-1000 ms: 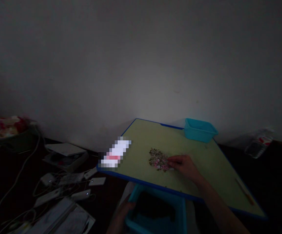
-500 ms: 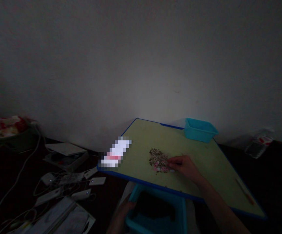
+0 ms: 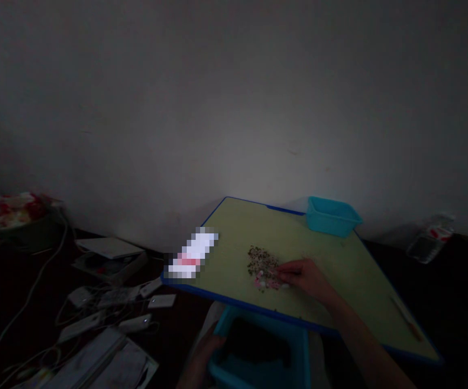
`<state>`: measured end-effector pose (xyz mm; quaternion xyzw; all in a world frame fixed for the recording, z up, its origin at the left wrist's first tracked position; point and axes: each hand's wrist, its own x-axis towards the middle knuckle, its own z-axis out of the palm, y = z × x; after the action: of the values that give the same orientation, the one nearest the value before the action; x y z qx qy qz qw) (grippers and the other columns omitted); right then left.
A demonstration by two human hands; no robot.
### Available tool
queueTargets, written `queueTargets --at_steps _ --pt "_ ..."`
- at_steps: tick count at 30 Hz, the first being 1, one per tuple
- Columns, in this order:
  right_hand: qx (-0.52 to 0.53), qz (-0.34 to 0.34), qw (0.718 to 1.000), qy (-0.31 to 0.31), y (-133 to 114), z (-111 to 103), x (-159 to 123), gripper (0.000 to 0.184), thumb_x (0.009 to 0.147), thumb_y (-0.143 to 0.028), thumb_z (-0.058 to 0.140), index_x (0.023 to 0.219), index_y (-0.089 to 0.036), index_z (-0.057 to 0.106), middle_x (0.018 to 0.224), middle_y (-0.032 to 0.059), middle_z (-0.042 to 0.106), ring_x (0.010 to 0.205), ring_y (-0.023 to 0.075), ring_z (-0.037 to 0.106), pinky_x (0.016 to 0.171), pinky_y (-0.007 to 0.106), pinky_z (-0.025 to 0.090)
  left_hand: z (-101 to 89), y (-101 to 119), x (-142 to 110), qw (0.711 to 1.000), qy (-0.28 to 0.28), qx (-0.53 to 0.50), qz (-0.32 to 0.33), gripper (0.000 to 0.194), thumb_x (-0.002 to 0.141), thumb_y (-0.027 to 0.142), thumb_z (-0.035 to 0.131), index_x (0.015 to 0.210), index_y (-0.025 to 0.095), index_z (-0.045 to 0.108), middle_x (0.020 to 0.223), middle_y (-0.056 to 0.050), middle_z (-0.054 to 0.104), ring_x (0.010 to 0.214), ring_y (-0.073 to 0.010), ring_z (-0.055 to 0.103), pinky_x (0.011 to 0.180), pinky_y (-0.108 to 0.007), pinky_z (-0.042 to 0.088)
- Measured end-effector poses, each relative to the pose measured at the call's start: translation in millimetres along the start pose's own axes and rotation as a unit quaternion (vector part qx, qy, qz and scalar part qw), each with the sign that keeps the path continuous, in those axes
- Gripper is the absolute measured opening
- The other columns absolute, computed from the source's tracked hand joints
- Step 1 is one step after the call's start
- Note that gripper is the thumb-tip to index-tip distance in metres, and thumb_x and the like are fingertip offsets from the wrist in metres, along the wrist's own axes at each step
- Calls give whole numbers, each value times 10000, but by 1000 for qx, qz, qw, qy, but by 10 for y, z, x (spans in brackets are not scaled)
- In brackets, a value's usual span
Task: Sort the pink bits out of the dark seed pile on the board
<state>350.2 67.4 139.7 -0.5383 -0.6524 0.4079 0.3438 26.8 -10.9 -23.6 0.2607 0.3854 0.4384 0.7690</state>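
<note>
My right hand (image 3: 304, 275) rests over the table (image 3: 242, 221) at the right side of a pile of tiny dark and pale bits (image 3: 258, 260). Its thumb and fingertips are pinched together; whatever lies between them is too small to make out. Just below the fingertips are small pink and white pieces (image 3: 266, 282) at the pile's near side. Under the table's front edge, a blue plastic basin (image 3: 307, 356) with something dark inside sits at my lap. My left hand (image 3: 203, 354) grips its left rim, partly lost in shadow.
Another blue basin (image 3: 333, 220) stands at the table's far right corner. A lit, pixelated phone-like shape (image 3: 193, 256) lies at the left edge, and a thin knife-like tool (image 3: 407, 320) at the right. Chargers and cables (image 3: 120, 296) litter the left floor; a plastic bottle (image 3: 432, 237) is at right.
The right fingertips have shifted very slightly at the pile's edge, and a few pink and white pieces beneath them lie a little differently. My left hand stays on the basin rim.
</note>
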Motion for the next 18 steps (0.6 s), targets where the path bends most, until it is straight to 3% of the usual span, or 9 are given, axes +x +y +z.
queueTargets --at_steps 5,11,18 --pt "-4 -7 1000 3 2 -6 0 296 800 -444 846 1015 -256 923 996 79 897 920 321 849 876 452 673 53 11 -16 999 -14 -36 5 931 687 369 874 1570 208 627 890 -63 941 840 -395 850 644 -400 553" --pt "3 -10 1000 -12 18 1 -7 310 811 -463 838 1028 -257 921 983 75 897 891 314 848 875 460 670 64 39 -45 999 0 -29 16 826 687 400 890 1469 204 713 936 -76 951 899 -416 864 721 -438 611" --pt "-8 -11 1000 -18 3 11 -9 296 827 -458 819 1031 -268 922 979 60 898 907 311 846 866 436 662 -29 -23 28 999 -4 -32 12 862 683 419 897 1497 213 701 997 -102 949 962 -453 854 753 -480 618"
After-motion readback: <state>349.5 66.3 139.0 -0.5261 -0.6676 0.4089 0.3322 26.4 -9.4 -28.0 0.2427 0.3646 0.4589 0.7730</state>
